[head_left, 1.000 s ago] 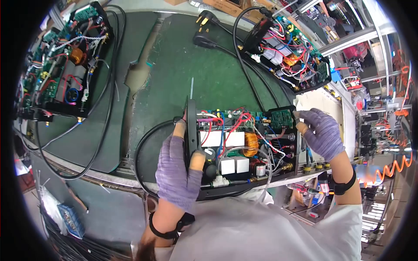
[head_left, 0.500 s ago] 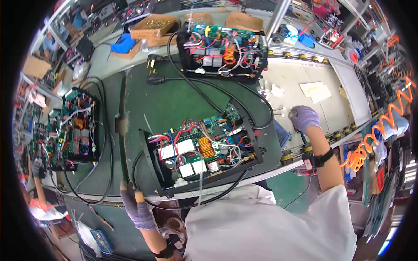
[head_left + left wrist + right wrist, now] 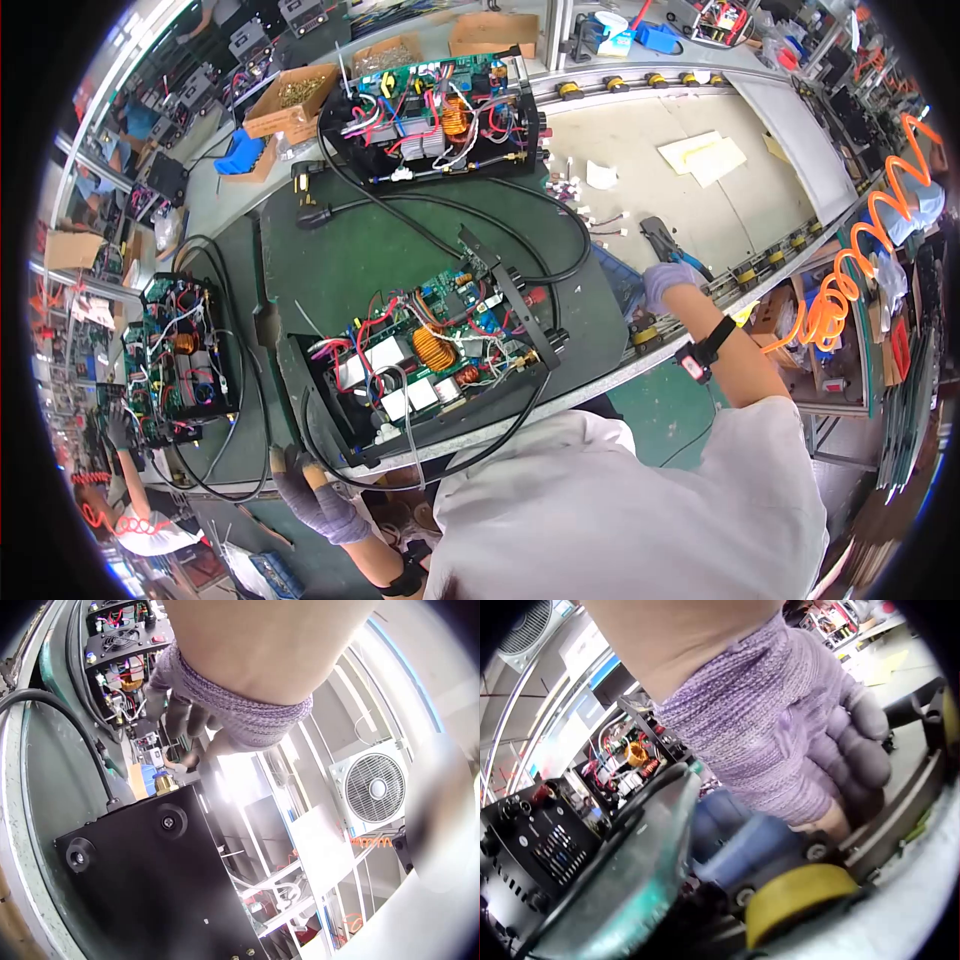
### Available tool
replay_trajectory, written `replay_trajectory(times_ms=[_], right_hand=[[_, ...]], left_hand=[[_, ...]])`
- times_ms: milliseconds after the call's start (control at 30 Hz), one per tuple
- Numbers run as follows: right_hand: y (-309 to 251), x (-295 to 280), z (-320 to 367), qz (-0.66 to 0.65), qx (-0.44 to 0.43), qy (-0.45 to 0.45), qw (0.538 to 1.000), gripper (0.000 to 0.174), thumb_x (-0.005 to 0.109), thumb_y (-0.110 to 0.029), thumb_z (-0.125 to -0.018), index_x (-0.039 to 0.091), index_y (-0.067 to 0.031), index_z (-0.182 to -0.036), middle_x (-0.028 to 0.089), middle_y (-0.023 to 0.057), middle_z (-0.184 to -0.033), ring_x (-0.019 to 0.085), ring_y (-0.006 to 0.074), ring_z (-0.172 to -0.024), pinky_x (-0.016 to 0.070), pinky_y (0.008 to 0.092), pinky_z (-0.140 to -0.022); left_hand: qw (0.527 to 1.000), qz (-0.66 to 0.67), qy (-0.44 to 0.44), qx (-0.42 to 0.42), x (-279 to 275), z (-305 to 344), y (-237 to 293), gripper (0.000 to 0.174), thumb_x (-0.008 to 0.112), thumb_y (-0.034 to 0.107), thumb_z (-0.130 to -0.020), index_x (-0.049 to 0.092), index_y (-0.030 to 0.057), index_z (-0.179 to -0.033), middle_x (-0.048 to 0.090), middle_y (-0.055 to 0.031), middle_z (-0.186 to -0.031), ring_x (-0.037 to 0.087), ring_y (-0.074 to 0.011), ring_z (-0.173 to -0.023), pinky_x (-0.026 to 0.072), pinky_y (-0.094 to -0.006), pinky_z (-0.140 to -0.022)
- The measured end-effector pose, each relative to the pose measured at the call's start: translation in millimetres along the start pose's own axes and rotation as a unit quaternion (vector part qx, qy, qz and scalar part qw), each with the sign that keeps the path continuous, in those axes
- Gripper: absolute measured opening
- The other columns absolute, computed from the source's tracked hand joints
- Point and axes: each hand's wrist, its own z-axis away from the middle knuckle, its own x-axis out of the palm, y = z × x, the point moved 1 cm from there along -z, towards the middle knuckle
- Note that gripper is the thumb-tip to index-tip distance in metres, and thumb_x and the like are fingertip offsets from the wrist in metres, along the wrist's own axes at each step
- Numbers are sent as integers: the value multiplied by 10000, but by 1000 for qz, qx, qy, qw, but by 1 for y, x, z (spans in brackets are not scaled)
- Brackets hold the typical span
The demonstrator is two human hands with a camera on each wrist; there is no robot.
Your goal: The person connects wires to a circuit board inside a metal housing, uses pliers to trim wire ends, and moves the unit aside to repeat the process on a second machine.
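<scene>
My left hand (image 3: 322,502), in a purple-grey knit glove, is at the bench's front edge beside a black open-topped electronics unit (image 3: 435,350). Its fingers are relaxed and hold nothing; the left wrist view shows them beyond the unit's black casing (image 3: 150,870). Just below pliers (image 3: 662,240) with blue-marked handles is my gloved right hand (image 3: 672,283). In the right wrist view, the right fingers (image 3: 866,754) are curled beside a dark tool part (image 3: 919,705); I cannot tell if they hold it. A blue bin (image 3: 739,844) lies under that hand.
A second open unit (image 3: 435,120) stands at the back, a third (image 3: 180,345) at the left. Black cables (image 3: 460,205) loop over the green mat. Small wire connectors (image 3: 565,188) and papers (image 3: 703,157) lie on the roller-edged track. Another gloved hand (image 3: 118,428) is at the left unit.
The head view has swung right. My left hand has left the near unit's side for the bench edge. My right hand went to the pliers, then drew back towards me; the unit now sits angled.
</scene>
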Motion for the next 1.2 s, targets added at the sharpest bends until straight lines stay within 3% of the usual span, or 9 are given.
replay_trajectory(times_ms=[200, 567, 733, 800, 833, 933, 1000, 1100, 1200], right_hand=[[-10, 8, 17, -50, 53, 17, 997, 303, 680, -233, -784, 726, -85, -1044, 697, 130, -1110, 676, 277, -1036, 552, 367, -854], [2, 20, -4, -149, 74, -56, 984, 392, 632, -365, -801, 724, -92, -1067, 710, 127, -1057, 686, 287, -986, 543, 406, -829], [14, 11, 20, -171, 103, 67, 978, 367, 675, -326, -778, 731, -25, -980, 717, 169, -953, 707, 280, -925, 561, 399, -792], [27, 22, 6, -117, 129, 65, 983, 328, 624, -302, -820, 735, -54, -1003, 705, 183, -1032, 690, 298, -992, 555, 394, -844], [25, 3, 28, -144, 131, 90, 977, 322, 611, -297, -830, 733, -54, -1004, 694, 189, -1071, 673, 310, -1030, 541, 400, -877], [35, -12, 31, -197, 183, 209, 940, 281, 545, -261, -866, 672, -59, -1016, 686, 189, -1042, 653, 349, -1018, 526, 434, -857], [41, -22, 19, -193, 135, 361, 902, 195, 556, -187, -861, 632, -48, -975, 677, 185, -948, 663, 325, -899, 524, 420, -766], [-9, -91, 89, -361, -121, 517, 767, 132, 603, -107, -800, 599, -31, -908, 642, 173, -855, 643, 337, -792, 524, 406, -713], [-86, -144, 170, -404, -334, 478, 704, 179, 681, -22, -718, 627, -68, -882, 643, 111, -808, 647, 265, -712, 521, 334, -658]], left_hand=[[994, -85, 6, 62, 8, -12, 5, 506, 483, 105, -906, 418, -72, -1375, 529, -187, -1317, 526, -267, -1203, 391, -385, -1034], [999, 34, 14, 30, 13, -8, 14, 425, 541, 123, -961, 460, -28, -1349, 545, -181, -1304, 525, -254, -1168, 418, -349, -992], [995, 70, 62, 23, 23, -5, 7, 456, 611, 178, -898, 509, -17, -1297, 583, -124, -1217, 557, -223, -1119, 426, -348, -986], [988, 32, 53, 139, 27, -11, 15, 401, 638, 111, -859, 562, 10, -1240, 611, -116, -1100, 608, -210, -978, 478, -356, -898], [993, 47, 23, 110, 26, -7, 6, 456, 636, 127, -878, 522, 16, -1305, 583, -92, -1201, 574, -195, -1054, 456, -328, -922], [987, -15, 10, 158, 32, -20, 55, 361, 651, 22, -817, 600, 16, -1175, 635, -114, -1000, 625, -230, -902, 489, -343, -835], [983, 5, -35, 182, 34, -25, 68, 323, 649, 27, -829, 618, 32, -1150, 638, -112, -972, 629, -217, -866, 497, -328, -799], [974, 41, -164, 148, 44, -25, 98, 325, 673, 71, -851, 625, 45, -1171, 659, -126, -981, 653, -217, -843, 517, -299, -754], [941, 109, -276, 163, 71, -24, 115, 341, 694, 106, -865, 623, 37, -1192, 672, -121, -1004, 668, -227, -900, 529, -322, -795]])
